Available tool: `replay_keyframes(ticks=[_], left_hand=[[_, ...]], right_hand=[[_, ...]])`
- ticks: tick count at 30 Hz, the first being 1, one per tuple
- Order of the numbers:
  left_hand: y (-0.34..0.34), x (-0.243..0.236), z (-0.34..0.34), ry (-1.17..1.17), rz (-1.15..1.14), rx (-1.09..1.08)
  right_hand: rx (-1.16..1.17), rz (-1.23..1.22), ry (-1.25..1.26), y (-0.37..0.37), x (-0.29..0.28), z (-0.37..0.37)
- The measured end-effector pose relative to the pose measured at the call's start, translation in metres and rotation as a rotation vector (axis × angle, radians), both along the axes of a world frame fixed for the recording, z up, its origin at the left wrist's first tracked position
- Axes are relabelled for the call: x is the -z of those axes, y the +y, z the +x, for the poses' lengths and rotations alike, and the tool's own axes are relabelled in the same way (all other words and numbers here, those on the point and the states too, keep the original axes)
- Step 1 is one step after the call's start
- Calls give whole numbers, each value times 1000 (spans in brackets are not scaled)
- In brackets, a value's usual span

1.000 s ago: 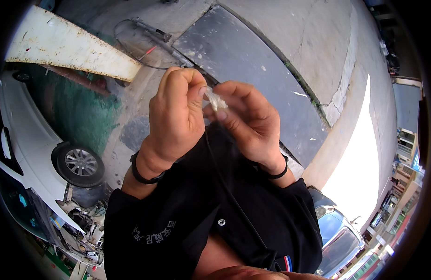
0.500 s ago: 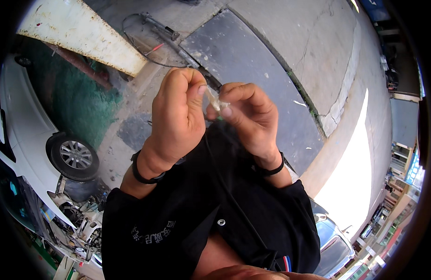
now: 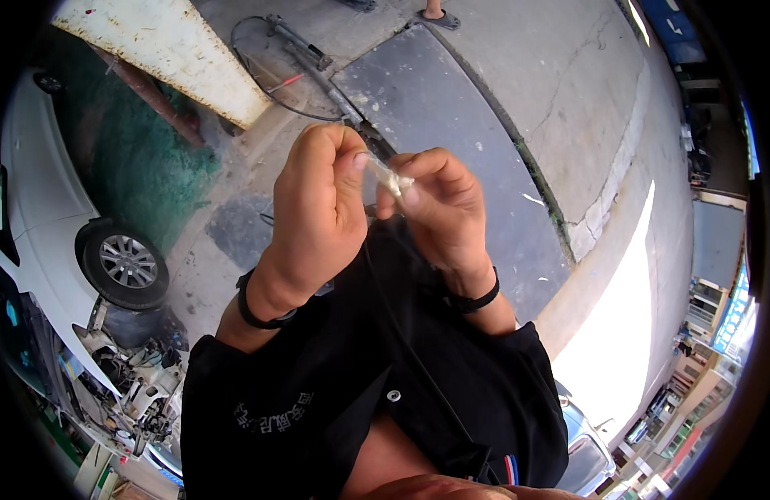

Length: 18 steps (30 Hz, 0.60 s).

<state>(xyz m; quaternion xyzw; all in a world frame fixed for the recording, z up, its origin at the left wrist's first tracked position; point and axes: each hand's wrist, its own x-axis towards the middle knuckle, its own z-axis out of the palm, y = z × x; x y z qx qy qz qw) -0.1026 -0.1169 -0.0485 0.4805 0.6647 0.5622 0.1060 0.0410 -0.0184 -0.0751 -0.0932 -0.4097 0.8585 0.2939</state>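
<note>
In the middle of the head view, my left hand [image 3: 316, 208] is closed, thumb and forefinger pinching one end of a small translucent plastic piece with cream-white bits [image 3: 396, 185], possibly a little bag; too small to tell. My right hand [image 3: 439, 200] has its thumb and fingers closed on the other end of that piece, just right of my left hand. Both hands are raised above my black shirt [image 3: 318, 392], whose sleeves end below dark bands on each wrist. A thin black cord runs down the shirt beneath the hands.
White car [image 3: 47, 192] at left, beside exposed engine parts [image 3: 139, 375]. Rusty white beam [image 3: 160, 58], pipes with hose [image 3: 335, 92] and grey floor plate [image 3: 451, 125] lie beyond my hands. Another person's sandalled foot [image 3: 436, 18] stands at top. Parked vehicle [image 3: 589, 454] at lower right.
My right hand has drawn slightly inward and its forefinger has come down onto the plastic piece. The view has shifted a little, and another person's foot now shows at the top.
</note>
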Motion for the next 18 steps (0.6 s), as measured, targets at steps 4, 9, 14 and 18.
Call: replay_keyframes(ticks=[4, 9, 14, 18], left_hand=[[-3, 4, -9, -218, -83, -63], [-7, 1, -14, -420, -118, 100], [-11, -13, -5, -425, 84, 205], [-12, -21, -7, -78, 104, 231]], right_hand=[[47, 24, 85, 1, -3, 1], [110, 165, 69, 4, -12, 3], [257, 530, -39, 5, -24, 8], [315, 771, -76, 10, -31, 12]])
